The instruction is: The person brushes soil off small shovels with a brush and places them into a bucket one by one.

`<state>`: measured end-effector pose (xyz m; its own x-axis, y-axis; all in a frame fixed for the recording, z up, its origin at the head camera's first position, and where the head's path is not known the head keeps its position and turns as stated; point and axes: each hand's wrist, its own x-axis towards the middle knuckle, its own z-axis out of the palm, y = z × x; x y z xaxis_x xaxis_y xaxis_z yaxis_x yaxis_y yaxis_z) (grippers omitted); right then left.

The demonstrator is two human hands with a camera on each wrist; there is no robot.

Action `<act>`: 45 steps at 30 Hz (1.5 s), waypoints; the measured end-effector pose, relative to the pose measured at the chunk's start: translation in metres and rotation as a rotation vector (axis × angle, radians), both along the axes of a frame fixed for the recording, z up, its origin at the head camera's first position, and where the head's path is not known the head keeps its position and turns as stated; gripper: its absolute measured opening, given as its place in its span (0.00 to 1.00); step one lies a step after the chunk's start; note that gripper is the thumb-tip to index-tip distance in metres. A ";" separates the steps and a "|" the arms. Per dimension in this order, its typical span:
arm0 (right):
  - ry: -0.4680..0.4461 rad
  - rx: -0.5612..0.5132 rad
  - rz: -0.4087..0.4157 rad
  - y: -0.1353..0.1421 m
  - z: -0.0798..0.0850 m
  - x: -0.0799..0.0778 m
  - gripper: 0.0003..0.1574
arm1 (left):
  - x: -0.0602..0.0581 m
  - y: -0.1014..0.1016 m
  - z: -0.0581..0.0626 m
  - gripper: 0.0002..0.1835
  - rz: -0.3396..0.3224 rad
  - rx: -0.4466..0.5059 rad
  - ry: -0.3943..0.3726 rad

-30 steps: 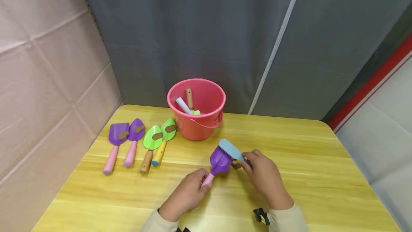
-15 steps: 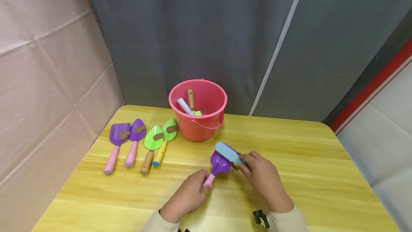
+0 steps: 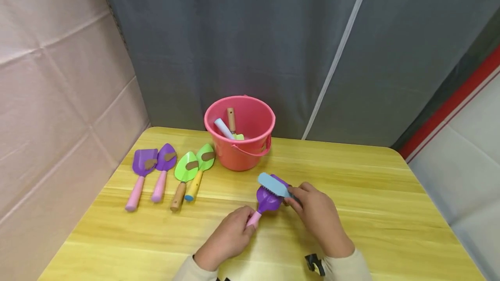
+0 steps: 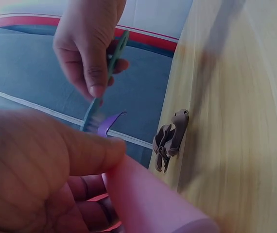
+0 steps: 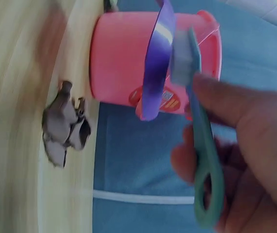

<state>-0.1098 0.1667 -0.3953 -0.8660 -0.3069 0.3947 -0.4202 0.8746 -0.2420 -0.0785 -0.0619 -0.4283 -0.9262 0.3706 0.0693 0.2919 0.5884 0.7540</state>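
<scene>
My left hand (image 3: 228,240) grips the pink handle of a purple toy shovel (image 3: 267,200), whose blade is raised above the table. A light blue brush (image 3: 272,184) is held by its handle in my right hand (image 3: 318,216). Its head lies across the blade, covering part of it. The right wrist view shows the pale bristles (image 5: 180,60) against the blade's face. Below the blade, crumpled brown pieces (image 5: 60,124) lie on the table. They appear in the left wrist view as well, right of the pink handle (image 4: 153,201).
A red bucket (image 3: 238,155) behind my hands contains a wooden-handled tool (image 3: 231,119) and a light blue handle (image 3: 224,128). To the left lie two purple shovels (image 3: 143,161) and two green ones (image 3: 186,167), each with a brown patch. A grey curtain (image 3: 254,34) hangs behind the table.
The brush head has shifted left and slightly down across the shovel blade, and my right hand has moved a little with it. My left hand and the shovel stay nearly in place.
</scene>
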 end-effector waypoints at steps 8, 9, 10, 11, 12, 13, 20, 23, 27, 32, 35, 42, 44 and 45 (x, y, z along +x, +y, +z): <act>0.053 -0.028 -0.091 0.006 -0.001 0.000 0.14 | 0.001 -0.001 0.000 0.05 0.009 -0.001 0.000; 0.053 -0.029 -0.046 0.006 -0.001 0.000 0.14 | 0.000 -0.001 0.000 0.05 0.010 0.002 -0.003; 0.053 -0.027 0.000 0.006 -0.002 0.000 0.15 | 0.000 -0.001 0.000 0.04 0.012 0.004 -0.002; 0.047 -0.022 0.041 0.005 -0.002 0.000 0.15 | 0.000 -0.001 0.000 0.04 0.015 0.006 -0.006; 0.041 -0.017 0.070 0.005 -0.003 0.000 0.15 | 0.000 -0.001 0.001 0.04 0.016 0.008 -0.008; 0.037 -0.013 0.080 0.005 -0.003 0.000 0.15 | 0.000 0.000 0.001 0.04 0.019 0.009 -0.006; 0.033 -0.050 -0.123 0.010 -0.003 -0.002 0.12 | 0.000 0.001 0.002 0.04 0.031 0.012 0.029; 0.055 -0.052 -0.050 0.010 -0.002 -0.002 0.13 | 0.000 0.001 0.003 0.04 0.035 0.010 0.025; 0.053 -0.008 0.132 0.004 -0.003 0.000 0.14 | 0.000 0.001 0.004 0.04 0.034 0.003 0.030; 0.011 0.008 0.021 0.003 -0.002 -0.001 0.12 | 0.000 0.002 0.004 0.04 0.031 0.000 0.036; 0.014 0.011 -0.099 0.008 -0.001 -0.002 0.10 | -0.001 0.002 0.004 0.03 0.034 -0.003 0.039; -0.006 -0.010 0.068 0.007 0.002 -0.002 0.13 | -0.004 0.004 0.002 0.05 0.040 -0.001 0.037; -0.020 -0.012 0.098 0.005 0.002 -0.002 0.14 | -0.006 0.005 0.001 0.05 0.045 -0.002 0.041; -0.021 -0.010 0.089 0.006 0.001 -0.003 0.14 | -0.007 0.006 0.001 0.05 0.045 0.000 0.040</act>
<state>-0.1130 0.1726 -0.3939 -0.8435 -0.3792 0.3805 -0.4909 0.8317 -0.2595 -0.0852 -0.0564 -0.4273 -0.9384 0.3285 0.1067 0.2951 0.6019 0.7421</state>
